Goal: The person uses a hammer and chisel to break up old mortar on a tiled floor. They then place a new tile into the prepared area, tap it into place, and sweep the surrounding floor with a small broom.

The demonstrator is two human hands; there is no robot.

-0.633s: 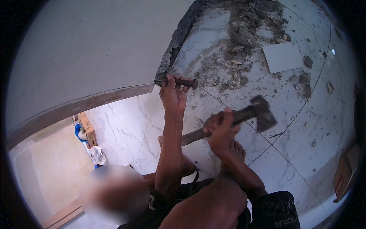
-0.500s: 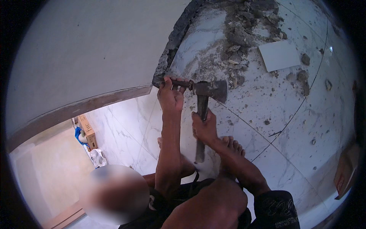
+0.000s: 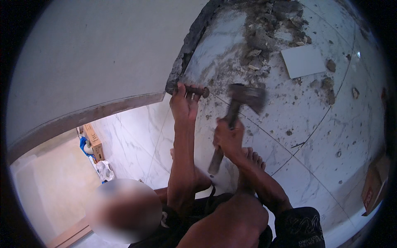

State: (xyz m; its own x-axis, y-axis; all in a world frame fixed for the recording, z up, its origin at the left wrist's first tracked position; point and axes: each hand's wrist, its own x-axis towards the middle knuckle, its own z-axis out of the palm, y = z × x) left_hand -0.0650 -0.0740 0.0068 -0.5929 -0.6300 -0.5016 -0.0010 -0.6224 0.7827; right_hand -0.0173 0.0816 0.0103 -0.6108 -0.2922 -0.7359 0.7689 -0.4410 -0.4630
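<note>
My left hand (image 3: 184,104) is closed round a rusty cold chisel (image 3: 197,91), held about level at the foot of the wall (image 3: 103,53). The chisel's far end meets the chipped, bare strip (image 3: 178,68) at the wall's lower corner; its tip is hidden there. My right hand (image 3: 229,135) grips a hatchet (image 3: 248,97) by its handle, partway down. The hatchet's head is a little blurred and stands apart from the chisel's struck end, to its right. Its blunt back faces the chisel, the blade edge away.
Broken mortar rubble (image 3: 264,35) lies along the far floor, with a loose white tile (image 3: 303,61) beside it. Crumbs are scattered over the marbled floor tiles (image 3: 314,144). A cardboard box (image 3: 93,142) and a white plastic bag (image 3: 105,170) stand at left; another carton (image 3: 374,186) is at right.
The hatchet has swung back to the right, away from the chisel's end that it was touching. My left hand and the chisel have stayed in place.
</note>
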